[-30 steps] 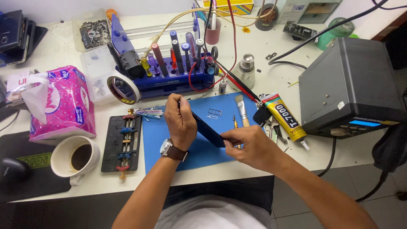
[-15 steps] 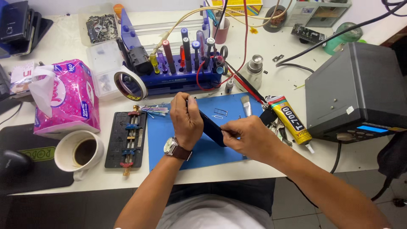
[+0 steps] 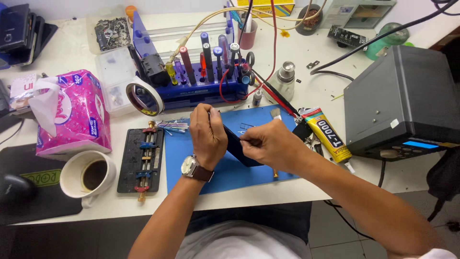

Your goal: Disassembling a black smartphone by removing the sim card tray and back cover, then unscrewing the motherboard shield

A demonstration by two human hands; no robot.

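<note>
Left hand (image 3: 207, 134) and right hand (image 3: 268, 146) grip a dark phone (image 3: 238, 148) above the blue mat (image 3: 191, 158).

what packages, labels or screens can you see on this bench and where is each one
Pink soft tissue pack: left of the blue mat, white tissue sticking out.
Yellow glue tube with black print: lying right of the right hand.
Small glowing blue screen: front edge of the dark grey box at right.
Yellow cardboard box: top edge, partly cut off.
Dark phone: top left, screen off.
</note>
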